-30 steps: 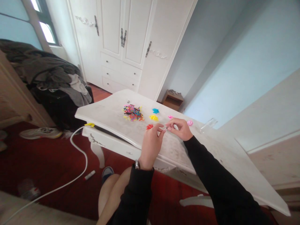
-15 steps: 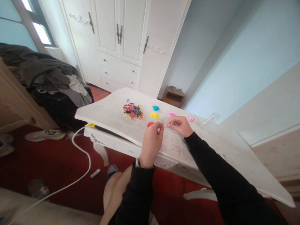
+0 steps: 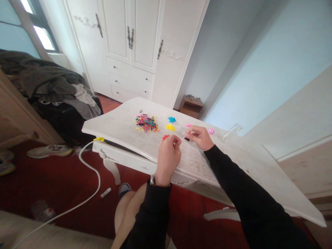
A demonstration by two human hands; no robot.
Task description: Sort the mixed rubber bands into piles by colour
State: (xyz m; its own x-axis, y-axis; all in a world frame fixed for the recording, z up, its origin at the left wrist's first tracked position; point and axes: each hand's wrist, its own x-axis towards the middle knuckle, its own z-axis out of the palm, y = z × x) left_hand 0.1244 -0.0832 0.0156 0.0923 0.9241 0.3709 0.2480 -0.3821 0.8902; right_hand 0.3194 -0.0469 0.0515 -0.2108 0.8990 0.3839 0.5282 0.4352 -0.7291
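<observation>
White table (image 3: 116,119), left hand (image 3: 168,157) and right hand (image 3: 199,137) over it, both pinched nearly closed — then a multicolour pile (image 3: 146,123) off left, a smaller yellow clump (image 3: 170,127) just past the left one — and a skinny pale strand (image 3: 183,137), gripped between both pinches.

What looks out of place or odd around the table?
A red-and-white marker-like tube and a clear bottle lie on the floor, where they look dropped. On the table, at picture right, a clear container seems tipped over.
</observation>
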